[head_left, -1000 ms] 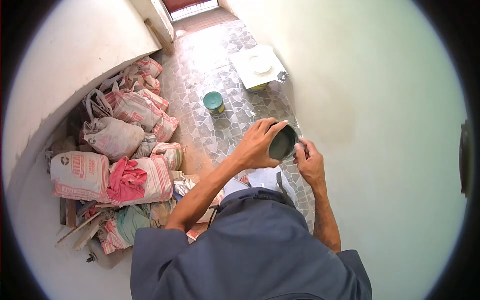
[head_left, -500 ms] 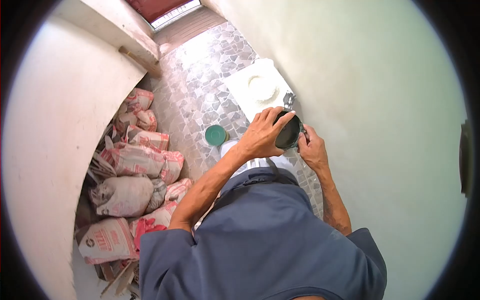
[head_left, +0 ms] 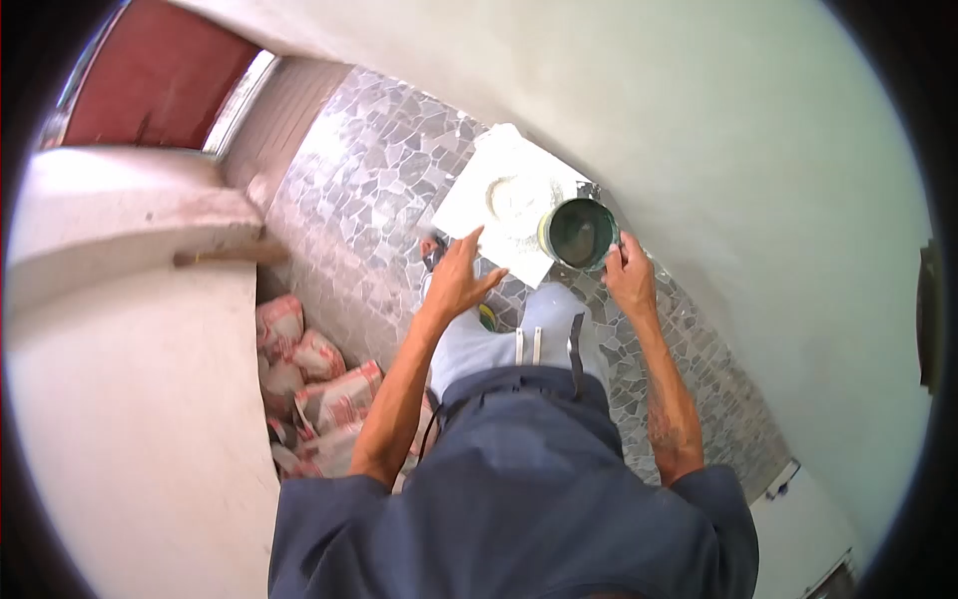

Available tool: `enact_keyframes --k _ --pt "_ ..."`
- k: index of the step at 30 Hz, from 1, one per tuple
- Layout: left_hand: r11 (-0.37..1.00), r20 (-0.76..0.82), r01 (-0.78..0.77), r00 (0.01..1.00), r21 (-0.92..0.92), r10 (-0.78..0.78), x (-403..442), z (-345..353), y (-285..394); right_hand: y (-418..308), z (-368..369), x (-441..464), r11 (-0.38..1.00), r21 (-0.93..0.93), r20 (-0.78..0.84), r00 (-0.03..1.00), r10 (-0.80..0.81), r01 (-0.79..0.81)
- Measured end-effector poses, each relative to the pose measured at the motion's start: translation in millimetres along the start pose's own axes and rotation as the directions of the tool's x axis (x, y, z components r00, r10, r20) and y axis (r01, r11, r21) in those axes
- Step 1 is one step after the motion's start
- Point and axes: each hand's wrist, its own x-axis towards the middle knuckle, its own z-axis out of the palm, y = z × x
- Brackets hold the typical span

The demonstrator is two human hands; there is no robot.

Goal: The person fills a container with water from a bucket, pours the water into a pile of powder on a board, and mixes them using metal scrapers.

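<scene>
My right hand (head_left: pixel 630 276) grips the rim of a round tin can (head_left: pixel 579 234), dark green inside with some yellow on its outer side. The can is tilted so that its dark inside faces me; I cannot tell what is in it. My left hand (head_left: pixel 459 280) is open and holds nothing, thumb and fingers apart, over the near left edge of a white board (head_left: pixel 477 180). On that board lies a ring of white powder (head_left: pixel 514 203), just left of the can.
A green and yellow container (head_left: pixel 487 317) shows partly beside my left leg. Red-and-white sacks (head_left: pixel 339 399) are piled at the left, below a pale slab (head_left: pixel 130 379). A wall (head_left: pixel 758 200) runs along the right. Stone-patterned tiles (head_left: pixel 369 150) lead to a red door (head_left: pixel 160 75).
My left hand has let go of the can and moved left and down. The can stays in my right hand, now tilted more towards me. The view has turned, showing more of the door.
</scene>
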Motion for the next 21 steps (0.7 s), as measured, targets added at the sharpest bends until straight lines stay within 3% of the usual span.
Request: enact_keyframes --k 4,8,13,15,16,21 --pt "0.989 0.334 0.14 0.935 -0.047 -0.117 9 3 -104 0 53 10 0.985 0.084 -0.07 0.986 0.154 -0.148" --pt "0.982 0.525 0.154 0.83 0.11 -0.189 19 38 -172 37 96 38 0.979 0.107 -0.1 0.978 0.183 -0.172" --pt "0.959 0.72 -0.052 0.672 0.28 -0.174 31 140 -253 75 132 66 0.972 0.033 -0.127 0.963 0.237 -0.235" --pt "0.944 0.755 -0.127 0.636 0.305 -0.159 24 186 -283 103 144 83 0.99 -0.081 -0.159 0.982 0.098 -0.112" --pt "0.924 0.814 -0.126 0.527 0.36 -0.245 23 211 -299 117 149 82 0.989 -0.136 -0.162 0.986 0.041 -0.063" --pt "0.888 0.887 -0.298 0.408 0.351 -0.214 5 298 -359 139 175 98 0.994 -0.088 -0.213 0.976 0.045 -0.065"
